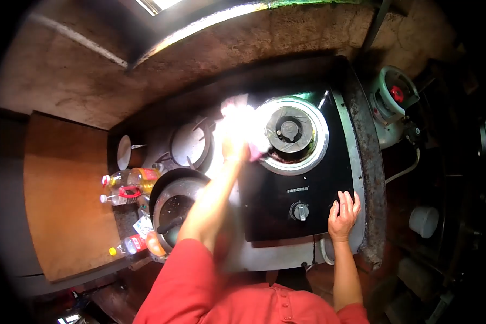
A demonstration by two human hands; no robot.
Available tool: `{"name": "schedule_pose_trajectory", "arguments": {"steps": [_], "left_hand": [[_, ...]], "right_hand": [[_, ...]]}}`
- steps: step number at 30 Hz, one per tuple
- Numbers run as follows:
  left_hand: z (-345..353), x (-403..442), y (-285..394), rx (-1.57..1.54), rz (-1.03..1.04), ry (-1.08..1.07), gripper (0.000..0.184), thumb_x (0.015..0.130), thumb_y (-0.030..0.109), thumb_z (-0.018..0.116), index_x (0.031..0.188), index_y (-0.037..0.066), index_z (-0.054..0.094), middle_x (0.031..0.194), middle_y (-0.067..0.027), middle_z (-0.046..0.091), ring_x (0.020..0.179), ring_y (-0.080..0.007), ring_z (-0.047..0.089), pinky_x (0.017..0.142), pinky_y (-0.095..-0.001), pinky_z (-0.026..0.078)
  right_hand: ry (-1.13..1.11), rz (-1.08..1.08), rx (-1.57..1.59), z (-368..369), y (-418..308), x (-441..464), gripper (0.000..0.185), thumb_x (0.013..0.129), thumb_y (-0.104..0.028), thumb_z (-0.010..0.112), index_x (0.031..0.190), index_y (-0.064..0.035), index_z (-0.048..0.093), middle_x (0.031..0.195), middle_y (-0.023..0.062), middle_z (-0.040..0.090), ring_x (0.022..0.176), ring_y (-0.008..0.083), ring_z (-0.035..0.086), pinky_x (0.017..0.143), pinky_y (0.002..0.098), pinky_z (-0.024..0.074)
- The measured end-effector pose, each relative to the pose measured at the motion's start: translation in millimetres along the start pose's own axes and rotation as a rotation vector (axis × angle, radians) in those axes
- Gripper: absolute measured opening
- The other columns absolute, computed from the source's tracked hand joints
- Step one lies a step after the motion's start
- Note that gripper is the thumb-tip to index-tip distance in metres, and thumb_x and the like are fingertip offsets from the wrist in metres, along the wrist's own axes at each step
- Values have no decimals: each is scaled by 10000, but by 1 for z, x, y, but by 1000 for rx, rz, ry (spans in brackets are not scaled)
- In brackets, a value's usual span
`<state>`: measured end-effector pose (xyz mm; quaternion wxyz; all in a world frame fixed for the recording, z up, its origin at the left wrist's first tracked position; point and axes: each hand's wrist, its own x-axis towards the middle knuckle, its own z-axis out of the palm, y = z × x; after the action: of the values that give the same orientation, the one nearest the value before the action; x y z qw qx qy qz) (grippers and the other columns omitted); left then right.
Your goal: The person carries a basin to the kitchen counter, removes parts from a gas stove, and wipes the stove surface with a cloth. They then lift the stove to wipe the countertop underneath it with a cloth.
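My left hand (235,147) is on a whitish-pink cloth (236,102) at the left edge of the gas stove, by the burner. Bright light washes out most of the cloth and my fingers. The black-topped gas stove (275,213) has one round burner (290,129) inside a shiny metal ring (323,141). A control knob (300,211) sits in front of the burner. Near the stove's front right corner, my right hand (344,216) rests palm down with its fingers stretched out, holding nothing.
Left of my left arm are a wok (159,189), a round pan (189,144) and several bottles, including an oil bottle (146,175). A wooden board (70,194) lies farther left. Beyond the counter's right edge stand a gas cylinder (389,132) and a white tub (424,222).
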<state>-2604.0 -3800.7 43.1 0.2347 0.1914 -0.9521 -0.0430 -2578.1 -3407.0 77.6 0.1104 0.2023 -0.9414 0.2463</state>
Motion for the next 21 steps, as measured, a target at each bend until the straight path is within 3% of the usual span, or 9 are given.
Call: {"name": "schedule_pose_trajectory", "arguments": {"steps": [2,4,6,9,13,16,18,20,21], "left_hand": [[-55,-23,43,-154,-307,-337,367,950,285,449,1168,12,560,1066,-243,625,974,-395,607,824,-454,479],[-83,-63,72,-144,-328,-294,404,925,266,517,1253,32,536,1147,-232,598,1038,-413,573,903,-477,441],[-93,-114,90,124,-63,-178,504,894,250,576,1354,65,484,1289,-225,526,1174,-441,491,990,-515,379],[-114,-133,106,-37,29,-383,547,876,215,604,1385,73,463,1406,-230,432,1323,-442,367,1095,-532,286],[-59,-76,67,10,45,-198,465,910,243,545,1363,149,501,1439,-153,437,1328,-372,394,1028,-528,364],[-51,-6,53,-1,-206,-484,437,939,274,512,1354,138,501,1418,-168,456,1277,-382,439,995,-469,416],[-53,17,51,-67,-396,-506,445,949,290,493,1363,128,481,1348,-182,503,1213,-394,482,983,-452,421],[-30,-2,42,38,-174,-151,458,953,290,483,1379,121,457,1284,-198,537,1166,-394,506,977,-460,417],[-27,-18,41,51,-198,-171,455,955,272,480,1383,119,450,1293,-213,527,1165,-393,504,963,-461,423]], "right_hand": [[8,-14,6,1,2,-2,334,843,-67,623,1177,-54,622,1219,123,581,1226,395,448,1011,522,343],[11,-21,3,0,1,-1,353,839,-44,622,1192,-52,611,1223,130,578,1223,388,453,1025,507,343],[-6,-14,6,-1,1,-1,352,842,-50,623,1194,-53,611,1227,124,577,1233,383,445,1025,508,341],[-8,-1,14,0,3,-1,329,845,-85,621,1173,-60,626,1212,109,589,1233,388,442,999,528,346],[-5,13,12,2,7,-2,317,848,-94,620,1164,-70,633,1214,106,592,1241,390,440,998,534,348],[-3,32,9,4,6,-3,317,850,-96,616,1166,-80,636,1211,97,597,1242,382,442,995,545,352],[8,32,19,4,6,-3,319,851,-101,619,1169,-86,636,1217,89,595,1245,380,438,996,547,352],[18,29,24,5,6,-4,323,849,-103,621,1171,-87,636,1219,85,592,1245,381,436,996,544,355],[23,22,25,6,8,-5,327,847,-104,623,1173,-85,636,1218,84,590,1243,382,435,995,541,356]]}}
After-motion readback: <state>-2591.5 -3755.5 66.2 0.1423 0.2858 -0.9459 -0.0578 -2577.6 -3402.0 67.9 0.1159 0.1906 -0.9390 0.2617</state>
